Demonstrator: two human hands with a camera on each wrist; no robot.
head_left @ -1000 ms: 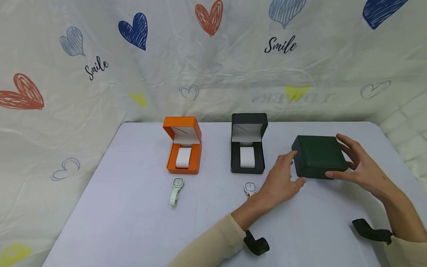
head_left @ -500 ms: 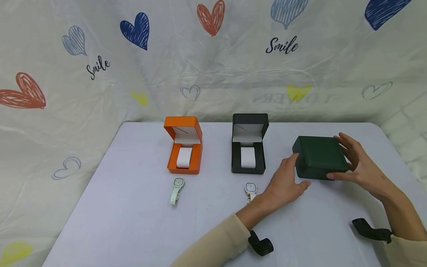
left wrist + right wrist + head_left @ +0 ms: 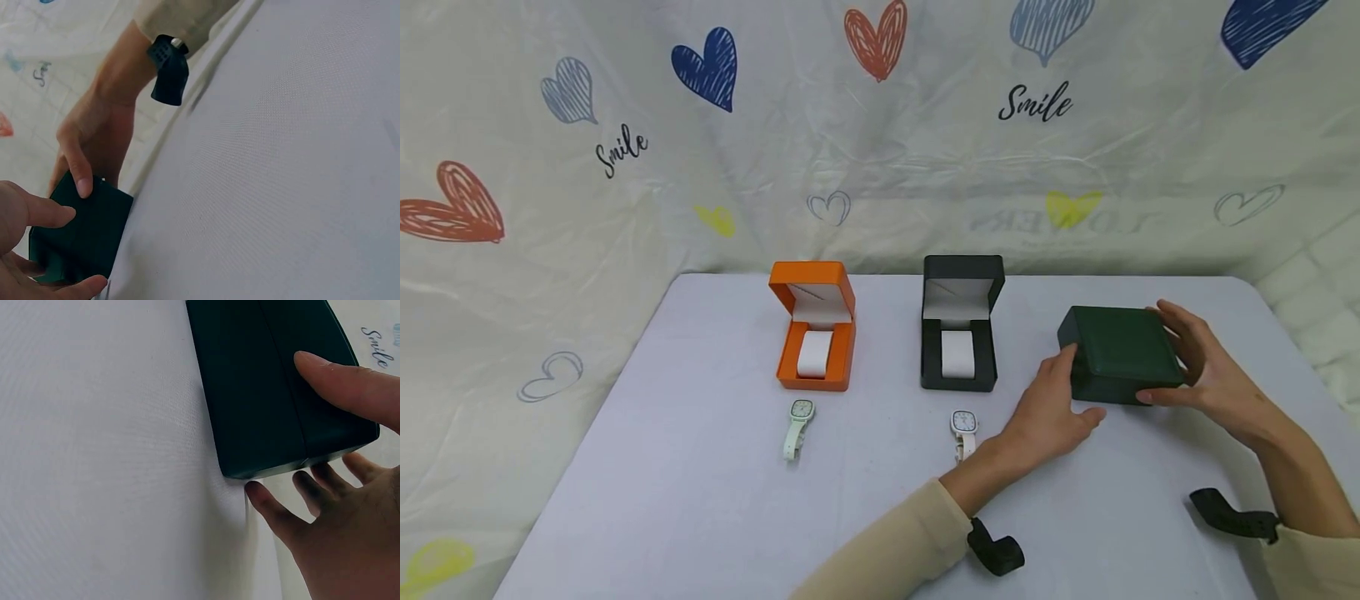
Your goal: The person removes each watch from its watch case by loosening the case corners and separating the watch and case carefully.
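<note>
A closed dark green watch box [image 3: 1127, 346] sits at the right of the table, its lid seam visible in the right wrist view. My right hand [image 3: 1213, 367] holds its right end, thumb [image 3: 331, 381] on the front and fingers along the side. At the opposite end, my left hand [image 3: 1045, 408] has its fingers against the left side, with the thumb spread out in front of the box. Just beyond my left forearm lies a pale watch [image 3: 963, 425], its strap partly hidden by the wrist.
An orange watch box [image 3: 815, 354] and a black watch box [image 3: 957, 346] stand with lids up, each with a white cushion inside. A light green watch [image 3: 798, 425] lies before the orange one. A heart-patterned sheet [image 3: 760, 150] hangs behind the table.
My left hand has moved slightly right and closer along the green watch box's left side, its thumb shifting in front. The right hand keeps its hold; the box stays almost in place.
</note>
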